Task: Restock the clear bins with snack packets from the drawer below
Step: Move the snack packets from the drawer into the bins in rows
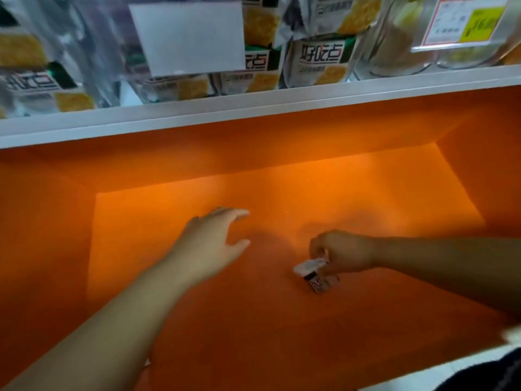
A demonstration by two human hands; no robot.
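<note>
Both my arms reach down into an open orange drawer (282, 136). My right hand (342, 253) pinches a small white snack packet (313, 273) with dark print, just above the drawer floor. My left hand (212, 239) is spread with straight fingers over the bare orange floor, holding nothing. Above the drawer, clear bins (363, 38) on a white shelf hold several white, green and yellow snack packets (321, 60).
The white shelf edge (253, 108) juts out above the drawer's back wall. A blank white label (189, 35) hangs on the middle bin and a red and yellow price tag (468, 21) on the right one. Orange drawer walls rise left and right.
</note>
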